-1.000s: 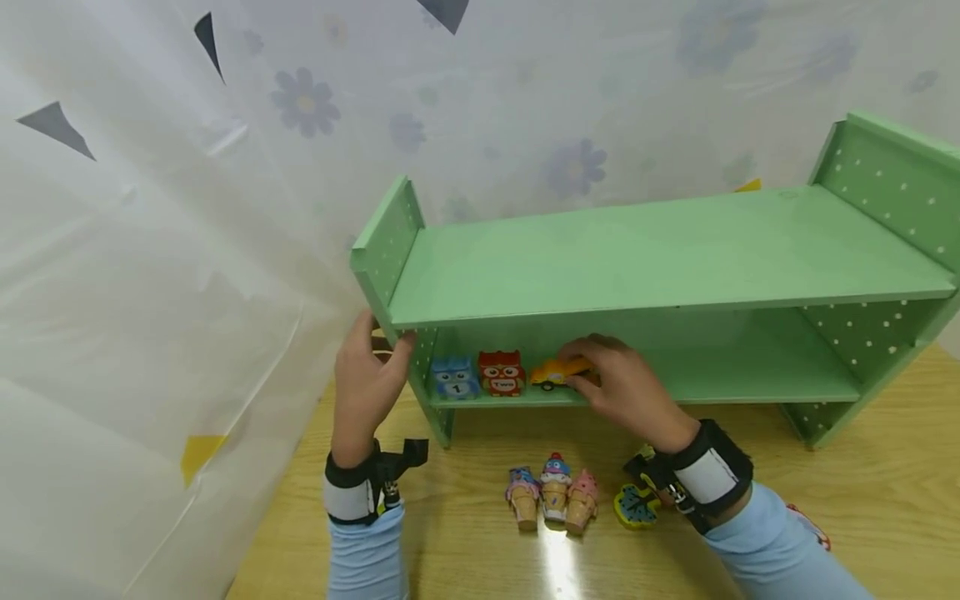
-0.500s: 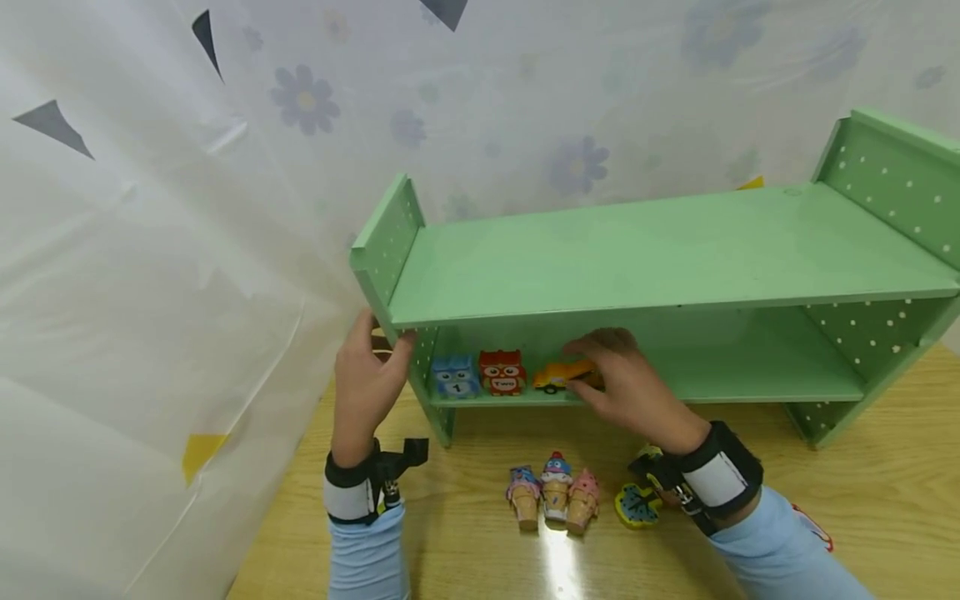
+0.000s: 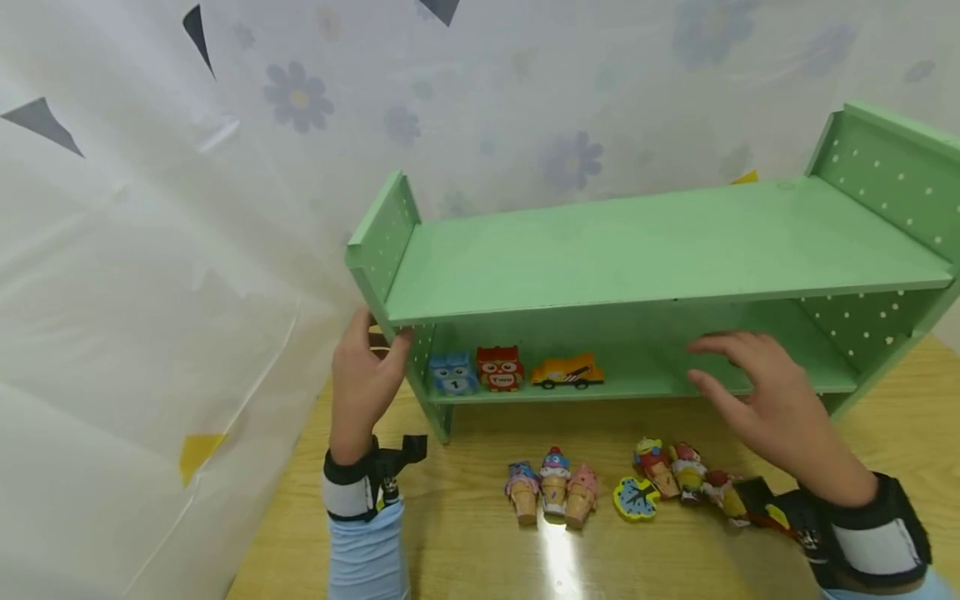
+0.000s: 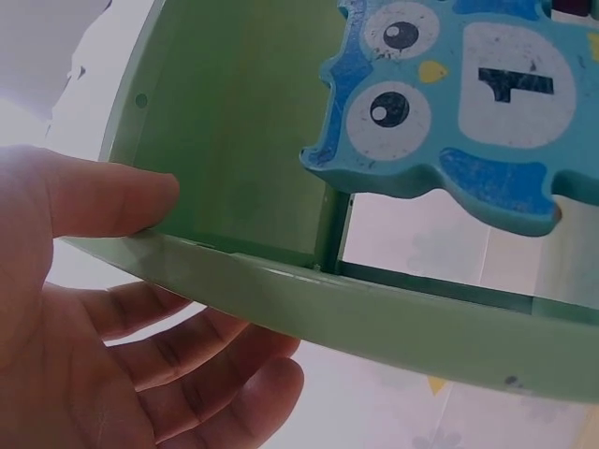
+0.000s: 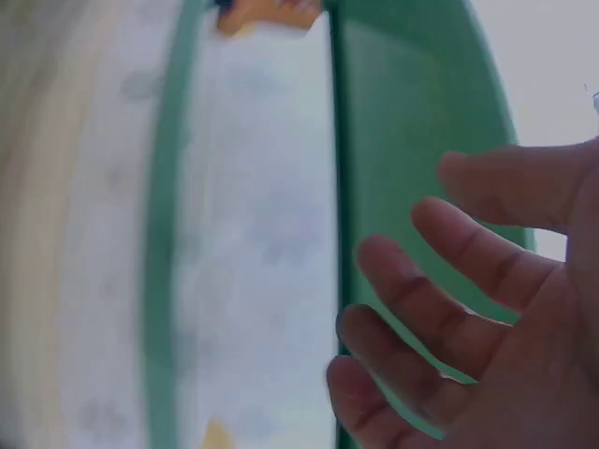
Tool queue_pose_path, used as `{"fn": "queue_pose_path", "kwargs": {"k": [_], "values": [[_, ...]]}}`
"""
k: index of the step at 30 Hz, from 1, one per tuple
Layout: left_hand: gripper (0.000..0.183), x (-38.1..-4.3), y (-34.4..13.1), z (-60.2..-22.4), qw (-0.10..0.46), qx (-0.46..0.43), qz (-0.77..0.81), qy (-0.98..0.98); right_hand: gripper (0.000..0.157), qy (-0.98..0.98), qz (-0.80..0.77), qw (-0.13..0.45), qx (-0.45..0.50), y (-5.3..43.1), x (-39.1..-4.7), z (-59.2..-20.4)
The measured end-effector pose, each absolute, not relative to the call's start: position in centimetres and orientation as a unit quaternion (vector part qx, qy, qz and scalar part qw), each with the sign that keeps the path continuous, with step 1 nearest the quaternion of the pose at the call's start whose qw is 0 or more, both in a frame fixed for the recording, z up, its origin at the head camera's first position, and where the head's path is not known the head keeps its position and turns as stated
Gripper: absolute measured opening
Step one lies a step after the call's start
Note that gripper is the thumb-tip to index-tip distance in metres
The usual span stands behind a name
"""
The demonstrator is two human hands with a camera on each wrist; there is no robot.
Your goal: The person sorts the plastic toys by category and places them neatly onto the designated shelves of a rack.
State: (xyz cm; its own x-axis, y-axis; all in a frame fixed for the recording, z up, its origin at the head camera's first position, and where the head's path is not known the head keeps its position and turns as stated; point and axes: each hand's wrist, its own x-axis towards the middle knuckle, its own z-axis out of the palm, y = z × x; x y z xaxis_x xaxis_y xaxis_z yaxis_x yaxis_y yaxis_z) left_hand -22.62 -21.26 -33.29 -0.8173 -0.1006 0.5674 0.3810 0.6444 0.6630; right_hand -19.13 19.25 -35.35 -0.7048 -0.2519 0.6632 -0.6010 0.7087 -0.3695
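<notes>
Looking down, head view: the orange toy truck [image 3: 567,372] stands on the lower board [image 3: 652,379] of the green shelf [image 3: 660,250], near its front edge and left of its middle, just right of the red owl block [image 3: 500,368].
Truck from the hands: it lies left of the right hand [image 3: 768,408], apart from it, its long axis running along the board's front edge; the right hand is the nearer one.
Small toy figures [image 3: 688,472]: clustered on the wooden surface [image 3: 465,533], on the person's side of the shelf's front edge, below and left of the right palm. The leftmost lie with heads toward the shelf; the wrist strap [image 3: 873,542] may cover more.
Right hand: empty, thumb and forefinger well apart, in front of the lower board's right end.
Left hand [image 3: 363,387]: at the front edge of the shelf's left side panel [image 3: 390,237].
Left wrist view: thumb on the panel's inner face, the other fingers round the outside, grasping its edge; the blue owl block [image 4: 449,103] is beside it, untouched.
Right wrist view: fingers spread and loosely bent, nothing between them, the green shelf behind; contact cannot be told here. The blurred orange shape [image 5: 267,13] at the top is probably the truck.
</notes>
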Motion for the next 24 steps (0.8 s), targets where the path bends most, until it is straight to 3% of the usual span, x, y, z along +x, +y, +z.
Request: {"fn": "queue_pose_path", "kwargs": {"k": [6, 13, 15, 24], "values": [[0.041, -22.7, -21.2, -33.2, 0.299, -0.086, -0.407, -0.859, 0.026, -0.909, 0.258, 0.246, 0.215, 23.6, -18.3, -38.7], [0.041, -22.6, -21.3, -33.4, 0.293, -0.086, -0.414, -0.857, 0.018, -0.890, 0.262, 0.342, 0.148, 25.7, -17.0, -40.7], [0.042, -22.5, -21.3, -33.4, 0.292, -0.084, -0.418, -0.856, 0.018, -0.897, 0.251, 0.338, 0.138, 26.1, -16.5, -41.1], [0.042, -22.7, -21.3, -33.5, 0.298, -0.090, -0.415, -0.855, 0.021, -0.954, 0.217, 0.132, 0.162, 27.8, -15.1, -44.4]]}}
